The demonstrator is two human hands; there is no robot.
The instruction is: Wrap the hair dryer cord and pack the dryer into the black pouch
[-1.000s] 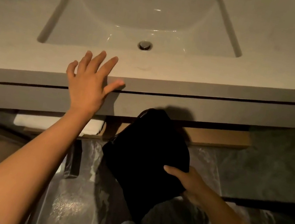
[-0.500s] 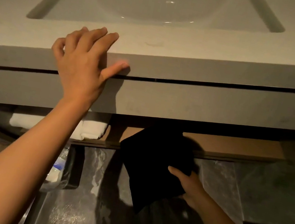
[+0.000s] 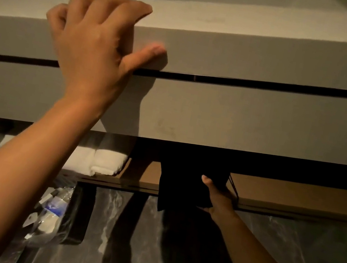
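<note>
1. The right hand (image 3: 219, 197), at 5 o'clock from frame centre, pinches the black pouch (image 3: 184, 184) with thumb on top; its fingers are hidden behind the cloth.
2. The pouch's top is lost in shadow under the vanity drawer (image 3: 239, 119); its contents cannot be seen.
3. The left hand (image 3: 94, 48) curls over the counter (image 3: 254, 34) edge, thumb spread against the front.
4. At 7 o'clock, folded white towels (image 3: 102, 161) lie on the shelf (image 3: 295, 197); below, a clear bag (image 3: 49, 209) holds blurred small items.
</note>
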